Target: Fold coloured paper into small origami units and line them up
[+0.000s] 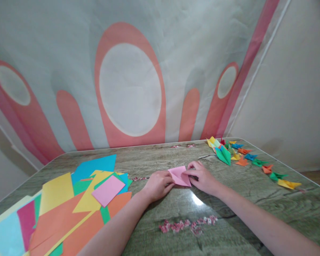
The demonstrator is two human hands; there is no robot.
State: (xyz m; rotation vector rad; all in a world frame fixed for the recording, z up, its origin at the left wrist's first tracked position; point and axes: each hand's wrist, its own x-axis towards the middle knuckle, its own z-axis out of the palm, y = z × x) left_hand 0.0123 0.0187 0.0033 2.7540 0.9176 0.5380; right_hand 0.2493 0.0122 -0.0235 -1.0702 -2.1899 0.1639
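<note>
A small pink sheet of paper point(179, 175) with crease lines lies on the table between my two hands. My left hand point(160, 184) is closed at its left edge, with the fingers curled down onto the paper. At the right edge my right hand point(200, 176) pinches the paper between thumb and fingers, the index finger reaching over its surface. Part of each side of the sheet is hidden under the fingers.
On the left lies a heap of coloured paper point(61, 209), topped by a pink square point(108, 191). Folded paper figures point(266, 169) line the right side, near a green paper plane point(223, 155). The wood-grain table point(149, 227) meets a printed backdrop point(173, 71).
</note>
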